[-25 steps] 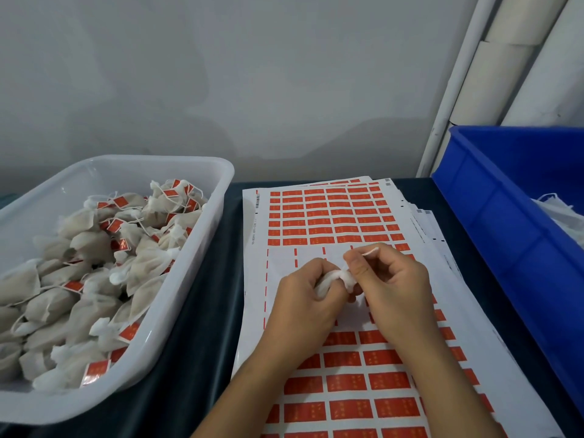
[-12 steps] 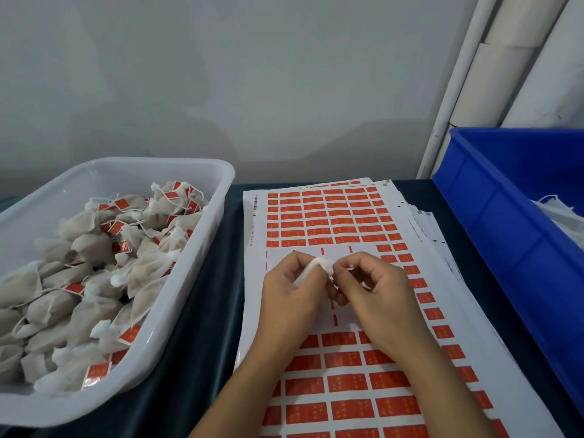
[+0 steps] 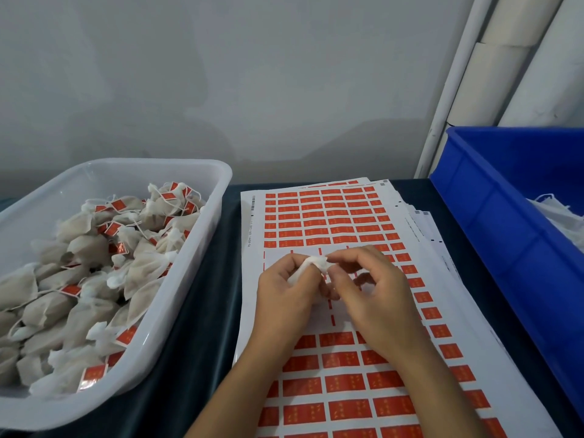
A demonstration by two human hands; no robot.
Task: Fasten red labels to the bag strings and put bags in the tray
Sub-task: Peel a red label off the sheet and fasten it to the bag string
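At the far left a white plastic tray (image 3: 202,235) sits on the dark tabletop (image 3: 189,358), heaped with pale bags (image 3: 88,248) whose strings carry red labels (image 3: 71,290). Just right of the tray lies a stack of label sheets (image 3: 331,216), white backing paper with rows of red stickers at its far and near ends and a bare band across the middle.

Over that bare band the two hands meet. The left hand (image 3: 284,298) has its fingers curled round a small white bag (image 3: 311,267), whose crumpled top pokes out above the thumb and forefinger. The right hand (image 3: 373,295) reaches in from the right, thumb and forefinger closed on the top of the same bag, the other fingers loosely bent above the sheet. The string itself is too fine to make out between the fingertips.

Right of the sheets, a blue bin (image 3: 505,235) stands at the tabletop's right edge, with white bags (image 3: 559,216) showing inside it. White pipes (image 3: 505,74) rise against the grey wall (image 3: 252,74) behind it.
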